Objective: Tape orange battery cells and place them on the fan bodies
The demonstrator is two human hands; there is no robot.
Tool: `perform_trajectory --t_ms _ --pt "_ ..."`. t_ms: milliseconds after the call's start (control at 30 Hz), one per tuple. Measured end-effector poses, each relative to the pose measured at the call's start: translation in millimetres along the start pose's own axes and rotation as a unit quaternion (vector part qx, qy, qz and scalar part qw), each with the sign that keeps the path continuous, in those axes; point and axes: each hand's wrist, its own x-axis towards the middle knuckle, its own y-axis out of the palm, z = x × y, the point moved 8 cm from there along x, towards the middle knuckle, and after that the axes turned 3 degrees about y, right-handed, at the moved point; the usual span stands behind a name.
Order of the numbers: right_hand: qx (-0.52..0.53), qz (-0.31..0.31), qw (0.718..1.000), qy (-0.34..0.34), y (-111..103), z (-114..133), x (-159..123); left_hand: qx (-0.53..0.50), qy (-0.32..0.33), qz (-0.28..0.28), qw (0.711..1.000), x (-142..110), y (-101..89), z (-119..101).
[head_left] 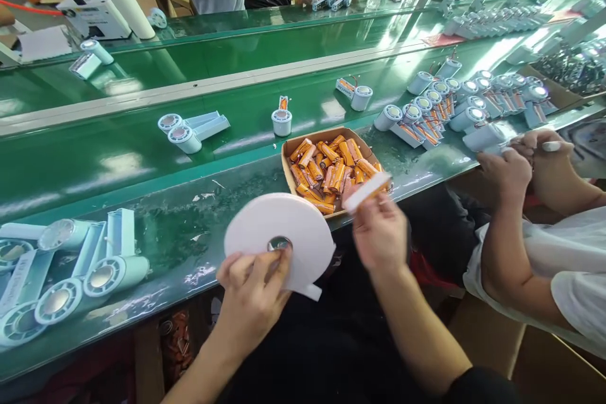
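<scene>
My left hand (255,293) grips a wide roll of white tape (279,218), its fingers at the central hole. A short tape end (310,291) sticks out at the roll's lower right. To the right, my right hand (381,237) is closed on an orange battery (376,190) with a white tape strip along its upper side; motion blurs it slightly. Just behind both hands, a shallow cardboard box (288,170) holds many loose orange batteries (337,170). The right hand is over the box's front right corner.
Pale blue fan housings (101,274) lie at the left on the green bench (175,240). More housings with batteries (428,110) crowd the right side of the conveyor (237,107). A co-worker's hands (514,161) are close at the right; other people work across the line.
</scene>
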Motion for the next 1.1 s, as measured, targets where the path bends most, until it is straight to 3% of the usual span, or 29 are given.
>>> perform_trajectory --t_ms 100,167,267,367,433,533,633,700,733,800,867,933,1033,1100 --pt "0.016 -0.113 0.987 -0.11 -62 55 29 -0.012 0.015 0.094 0.995 -14 -1.0 40" --pt "0.007 -0.123 0.989 -0.087 -81 64 37 -0.005 0.019 0.137 0.99 -4 -5.2 77" --pt "0.007 -0.086 0.996 -0.034 -74 44 25 0.022 -0.022 0.171 0.985 54 -1.5 137" --pt "0.001 -0.049 0.999 0.024 -54 12 0 0.128 -0.138 0.193 0.963 136 15.1 202" --pt "-0.015 -0.045 0.998 0.048 -53 3 -11 0.162 -0.181 0.221 0.944 178 30.9 234" --pt "-0.069 -0.07 0.993 0.07 -75 8 -16 0.156 -0.177 0.255 0.938 205 50.7 257" --pt "-0.135 -0.114 0.982 0.068 -102 29 -8 0.129 -0.12 0.288 0.941 200 64.1 257" --pt "-0.17 -0.114 0.978 0.042 -98 45 4 0.113 -0.078 0.305 0.942 191 69.8 252" --pt "-0.183 -0.098 0.978 0.02 -85 52 14 0.108 -0.064 0.312 0.942 188 71.8 250" --pt "-0.2 -0.034 0.979 -0.034 -36 62 37 0.104 -0.051 0.322 0.94 184 74.4 248" --pt "-0.209 0.062 0.973 -0.077 33 58 63 0.104 -0.052 0.33 0.937 185 75.8 248" --pt "-0.226 0.175 0.955 -0.077 110 38 88 0.106 -0.054 0.334 0.935 187 76.0 246" --pt "-0.294 0.327 0.894 -0.081 210 -5 114 0.103 -0.056 0.336 0.935 190 75.0 243" --pt "-0.416 0.384 0.816 -0.117 253 -35 124 0.096 -0.07 0.337 0.934 191 74.2 245"
